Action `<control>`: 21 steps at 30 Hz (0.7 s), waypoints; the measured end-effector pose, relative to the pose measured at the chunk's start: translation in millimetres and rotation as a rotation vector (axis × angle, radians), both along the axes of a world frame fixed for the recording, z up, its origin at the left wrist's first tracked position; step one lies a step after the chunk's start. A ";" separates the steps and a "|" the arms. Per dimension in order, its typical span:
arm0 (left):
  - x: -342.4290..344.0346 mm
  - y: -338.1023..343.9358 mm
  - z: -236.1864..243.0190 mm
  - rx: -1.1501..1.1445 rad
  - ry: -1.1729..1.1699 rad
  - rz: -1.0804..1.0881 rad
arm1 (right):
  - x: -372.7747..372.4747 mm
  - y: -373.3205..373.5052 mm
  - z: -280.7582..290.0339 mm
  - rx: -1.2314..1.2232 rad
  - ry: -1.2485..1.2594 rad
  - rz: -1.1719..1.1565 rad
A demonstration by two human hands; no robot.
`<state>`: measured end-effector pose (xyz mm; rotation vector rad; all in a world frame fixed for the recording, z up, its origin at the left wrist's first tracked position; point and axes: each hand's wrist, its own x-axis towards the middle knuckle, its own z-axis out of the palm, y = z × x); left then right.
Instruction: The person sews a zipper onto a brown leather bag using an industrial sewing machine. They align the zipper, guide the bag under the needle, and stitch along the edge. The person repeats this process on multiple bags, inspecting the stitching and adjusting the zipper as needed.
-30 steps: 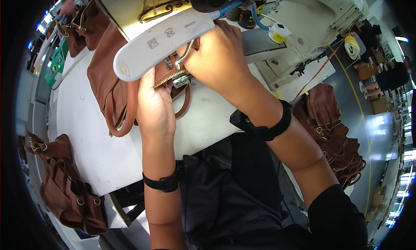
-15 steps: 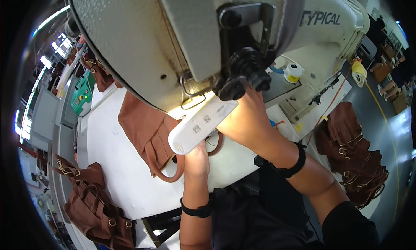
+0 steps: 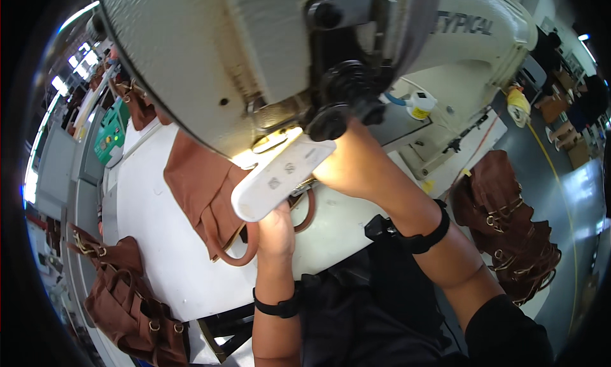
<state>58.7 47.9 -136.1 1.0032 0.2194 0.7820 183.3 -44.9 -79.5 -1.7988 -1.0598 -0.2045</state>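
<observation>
Under the big grey-white sewing machine head (image 3: pixel 254 68), both hands worked at a brown leather bag (image 3: pixel 203 192) lying on the white table (image 3: pixel 153 252). The left hand (image 3: pixel 275 230) lay on the bag's rounded strap, fingers hidden beneath a white lamp bar (image 3: pixel 280 176), so its grip could not be told. The right hand (image 3: pixel 353 166) was curled just beside it, pressed under the black knob (image 3: pixel 337 106) of the machine; whether it held anything could not be told either. Each wrist wore a black band. Beyond the right hand stood a small white spool with a yellow label (image 3: pixel 420 105), and a yellow cone (image 3: pixel 519 106) farther off. Below the right forearm hung a heap of brown bags (image 3: pixel 509 220); more brown bags (image 3: pixel 127 303) lay to the left of the left arm. A green panel (image 3: pixel 109 138) sat far beyond the left hand.
</observation>
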 end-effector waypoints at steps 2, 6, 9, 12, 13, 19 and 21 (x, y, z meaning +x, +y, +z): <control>-2.3 2.6 3.5 -0.001 0.028 -0.021 | 1.9 4.8 -1.5 0.137 -0.098 0.011; 3.0 11.9 -12.6 -0.025 -0.113 -0.090 | -4.0 3.5 -3.8 -0.016 -0.210 -0.094; 7.3 16.9 -11.4 -0.110 -0.082 -0.128 | -8.6 12.3 -10.8 0.045 -0.285 -0.173; 11.3 25.4 -18.8 -0.234 -0.125 -0.142 | -5.3 9.3 -8.2 -0.082 -0.236 -0.090; 10.3 25.8 -17.0 -0.281 -0.134 -0.176 | -3.4 13.8 -13.3 -0.103 -0.317 -0.102; 16.7 55.5 -53.1 -0.234 -0.294 -0.584 | 14.6 25.9 -30.5 -0.136 -0.001 -0.186; 10.1 74.4 -64.9 -0.253 -0.204 -0.279 | 5.7 30.7 -11.8 -0.179 0.086 -0.068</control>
